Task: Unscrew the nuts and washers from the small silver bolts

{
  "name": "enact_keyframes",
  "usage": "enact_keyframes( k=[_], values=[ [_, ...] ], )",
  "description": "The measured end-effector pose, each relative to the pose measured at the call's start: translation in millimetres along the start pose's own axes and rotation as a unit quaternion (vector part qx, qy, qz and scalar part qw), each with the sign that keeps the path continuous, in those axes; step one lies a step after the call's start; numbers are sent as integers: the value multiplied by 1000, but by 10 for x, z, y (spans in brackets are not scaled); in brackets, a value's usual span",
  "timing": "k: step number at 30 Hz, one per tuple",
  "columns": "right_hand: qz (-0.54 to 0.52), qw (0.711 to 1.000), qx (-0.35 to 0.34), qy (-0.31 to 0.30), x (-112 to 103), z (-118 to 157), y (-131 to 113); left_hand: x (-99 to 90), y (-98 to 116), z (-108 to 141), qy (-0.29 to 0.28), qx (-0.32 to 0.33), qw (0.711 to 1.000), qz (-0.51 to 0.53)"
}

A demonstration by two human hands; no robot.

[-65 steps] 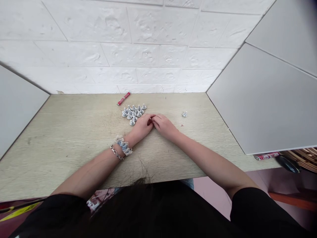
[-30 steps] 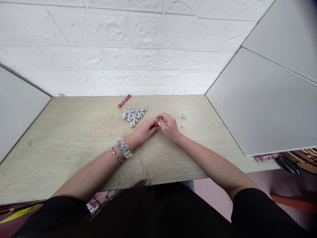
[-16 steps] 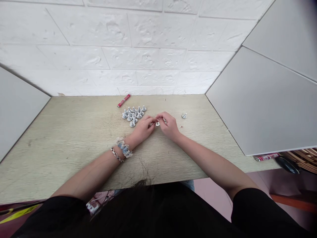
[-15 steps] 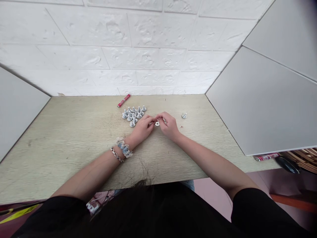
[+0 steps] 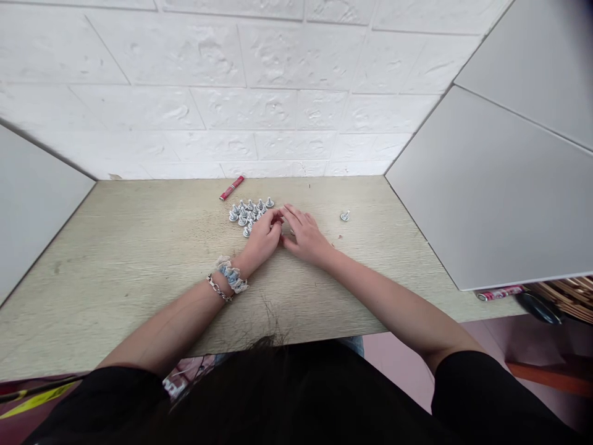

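My left hand point(image 5: 263, 240) is closed beside the cluster, its fingertips pinched together over something too small and hidden to make out. Against its fingertips, my right hand point(image 5: 304, 236) rests low over the table with its fingers stretched out. A small bit of metal shows between the two hands, mostly covered. Left of my left hand stand several bolts with washers point(image 5: 242, 212), threaded ends up, packed close together; my hand hides part of the group. One lone bolt with a washer point(image 5: 345, 216) sits apart, to the right of my right hand.
A red tube point(image 5: 231, 188) lies behind the bolts near the white brick wall point(image 5: 273, 111). Grey panels point(image 5: 491, 198) border the wooden table point(image 5: 139, 247) on both sides. At the right edge are another red tube point(image 5: 500, 293) and a woven basket point(image 5: 565, 298).
Both hands have shifted slightly left, toward the bolts. My right hand has gone from a pinch to stretched fingers. The flat washer seen between the hands is now mostly covered.
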State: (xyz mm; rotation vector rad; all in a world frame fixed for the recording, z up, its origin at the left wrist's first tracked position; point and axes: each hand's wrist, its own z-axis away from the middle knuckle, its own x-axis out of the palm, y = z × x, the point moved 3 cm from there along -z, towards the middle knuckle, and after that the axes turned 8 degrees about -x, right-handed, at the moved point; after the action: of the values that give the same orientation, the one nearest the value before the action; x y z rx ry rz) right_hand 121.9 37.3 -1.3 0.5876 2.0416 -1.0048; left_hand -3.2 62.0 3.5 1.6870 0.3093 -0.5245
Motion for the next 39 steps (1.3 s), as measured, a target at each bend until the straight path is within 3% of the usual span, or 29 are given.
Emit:
enact_keyframes(
  k=[12, 20, 26, 31, 35, 39],
  values=[
    [-45, 997, 57, -38, 81, -108, 34, 24, 66, 46, -22, -10, 1000, 15],
    [23, 995, 66, -67, 28, -80, 189, 34, -29, -2, -23, 3, 1000, 14],
    [55, 994, 83, -45, -66, -89, 387, 49, -33, -3, -40, 43, 997, -47],
    [84, 984, 157, 2, -175, -68, 612, 62, -5, 10, -57, 69, 990, -109],
    [105, 971, 208, 49, -269, -48, 680, 24, 34, 50, 9, 74, 979, -191],
    [99, 975, 183, 74, -296, -53, 563, -6, 54, 100, 54, 48, 954, -290]
  ],
)
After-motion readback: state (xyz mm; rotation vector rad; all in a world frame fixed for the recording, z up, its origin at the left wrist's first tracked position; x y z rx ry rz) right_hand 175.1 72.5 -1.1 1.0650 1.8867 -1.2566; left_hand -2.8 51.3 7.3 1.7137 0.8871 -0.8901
